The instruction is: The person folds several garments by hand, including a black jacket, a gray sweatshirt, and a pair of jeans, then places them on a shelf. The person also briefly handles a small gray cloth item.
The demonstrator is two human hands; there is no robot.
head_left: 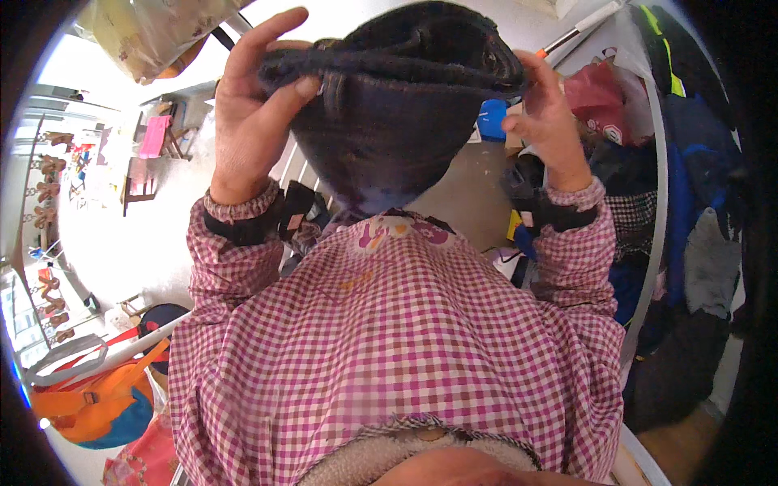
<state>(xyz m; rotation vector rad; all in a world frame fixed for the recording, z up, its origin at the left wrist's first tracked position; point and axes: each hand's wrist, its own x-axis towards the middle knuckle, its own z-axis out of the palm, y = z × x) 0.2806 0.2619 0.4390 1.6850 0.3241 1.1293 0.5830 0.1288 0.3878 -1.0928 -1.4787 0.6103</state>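
Observation:
A pair of dark blue jeans (pixel 389 130) hangs in front of my chest, held up by its waistband. The waist opening faces up and gapes, and the legs drop out of sight below. My left hand (pixel 255 113) grips the left end of the waistband between thumb and fingers, next to a belt loop, with one finger raised. At the other end, my right hand (pixel 553 125) is closed on the waistband's right edge; its fingertips are partly hidden behind the cloth. Both forearms are in checked pink sleeves with dark bands at the wrists.
Dark garments (pixel 701 162) hang along the right side behind a pale upright rail (pixel 660 202). Near my right hand are a red bag (pixel 596 97) and a blue object (pixel 492 120). An orange and teal bag (pixel 101 409) hangs at lower left; a patterned cloth (pixel 142 36) is at upper left.

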